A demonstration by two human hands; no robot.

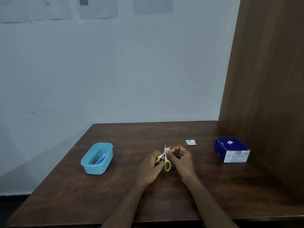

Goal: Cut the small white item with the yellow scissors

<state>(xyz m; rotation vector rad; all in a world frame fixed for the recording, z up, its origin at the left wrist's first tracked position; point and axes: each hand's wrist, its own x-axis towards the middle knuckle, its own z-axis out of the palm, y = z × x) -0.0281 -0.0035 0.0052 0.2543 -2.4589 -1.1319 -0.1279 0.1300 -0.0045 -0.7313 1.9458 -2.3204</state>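
Near the middle of the dark wooden table (131,203), both hands meet over a small pair of yellow-handled scissors (165,162). The left hand (150,167) has its fingers curled round the scissor handles, while the right hand (181,159) pinches a little white packet (166,149) at the blades — fingers bent in tight. Toward the left edge sits a light blue plastic tub (98,167) with tools inside. A second small sachet (190,142) lies further back, and a blue-and-white box (231,149) sits by the right edge — near the wooden panel.
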